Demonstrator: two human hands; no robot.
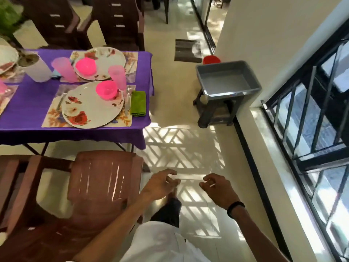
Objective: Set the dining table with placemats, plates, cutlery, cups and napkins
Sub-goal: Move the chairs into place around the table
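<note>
Nothing is held: the left hand (160, 184) and the right hand (217, 188) are carried low over the floor (179, 103), apart from each other, fingers loosely spread and slightly curled around nothing. The step in hand is judged to be a walk past the tabletop's (34, 103) near right corner, either towards the grey tub (227, 78) on its dark stool (215, 110) by the wall or around to another seat. The tub appears empty, so the task is judged nearly done.

At the near right corner a floral placemat (51, 116) is laid, with a floral plate (90, 108) on it, a pink bowl (106, 89) on the plate's far edge, a spoon (128, 97) to its right and a green napkin (138, 104) at the placemat's right edge. A pink cup (117, 76) is stood just beyond. A second setting is laid at the far right corner, with no napkin seen. The next move calls for any missing napkins to be found and placed.

The tabletop is covered in purple cloth; brown chairs (102, 178) are set along it, and a barred window (311, 114) lets patterned sunlight onto the pale floor
</note>
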